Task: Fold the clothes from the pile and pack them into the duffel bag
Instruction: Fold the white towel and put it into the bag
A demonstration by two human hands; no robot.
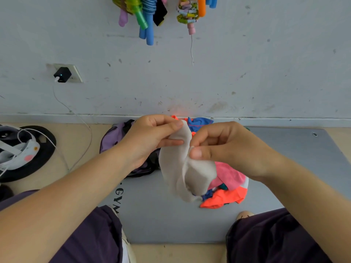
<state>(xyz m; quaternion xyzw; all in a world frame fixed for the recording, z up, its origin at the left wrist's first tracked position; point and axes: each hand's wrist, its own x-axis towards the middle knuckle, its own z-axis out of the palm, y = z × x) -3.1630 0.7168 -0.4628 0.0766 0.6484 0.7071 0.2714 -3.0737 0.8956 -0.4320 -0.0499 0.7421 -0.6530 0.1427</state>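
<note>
Both hands, left (152, 137) and right (224, 143), pinch the sock (182, 168) above the mat (161, 215); a loose pinch may drop it onto the pile (228, 186).

You are in a gym or exercise room: a grey exercise mat (171, 215) printed "GYM" covers the tan floor (76, 145), coloured skipping ropes (144, 14) hang on the scuffed wall (247, 73), and a black weight plate (38, 164) lies left of the mat's edge.
</note>
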